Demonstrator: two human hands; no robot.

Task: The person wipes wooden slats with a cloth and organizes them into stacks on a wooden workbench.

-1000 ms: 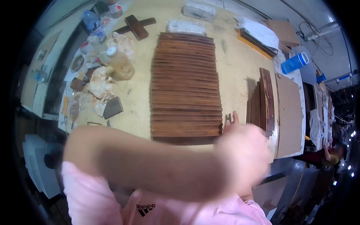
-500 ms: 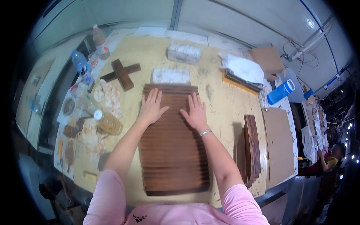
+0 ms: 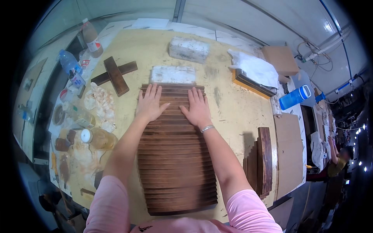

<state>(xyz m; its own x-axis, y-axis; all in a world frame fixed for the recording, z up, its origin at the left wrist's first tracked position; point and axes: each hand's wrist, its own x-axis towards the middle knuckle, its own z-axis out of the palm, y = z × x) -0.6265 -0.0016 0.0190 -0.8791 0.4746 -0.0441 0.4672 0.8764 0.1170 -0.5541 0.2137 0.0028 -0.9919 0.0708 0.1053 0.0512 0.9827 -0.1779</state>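
A long row of dark brown wooden slats (image 3: 175,155) lies packed side by side on the yellowish tabletop, running from near my body to a white-wrapped block (image 3: 173,74). My left hand (image 3: 150,103) rests flat on the far left part of the slats, fingers spread. On the far right part lies my right hand (image 3: 197,107), also with fingers stretched out, a silver bracelet (image 3: 207,128) at its wrist. Neither hand holds anything. The far end of the row meets or nearly meets the block.
Two crossed wooden pieces (image 3: 115,75) lie at left, near a stained cloth (image 3: 100,103) and a jar of yellowish liquid (image 3: 99,138). More slats (image 3: 264,161) stand stacked at right. Behind are a second wrapped block (image 3: 189,49), a white cloth (image 3: 254,70) and a blue bottle (image 3: 295,97).
The view has shifted slightly. Both hands stay flat at the far end of the slats. Gaps between the slats show more sharply now.
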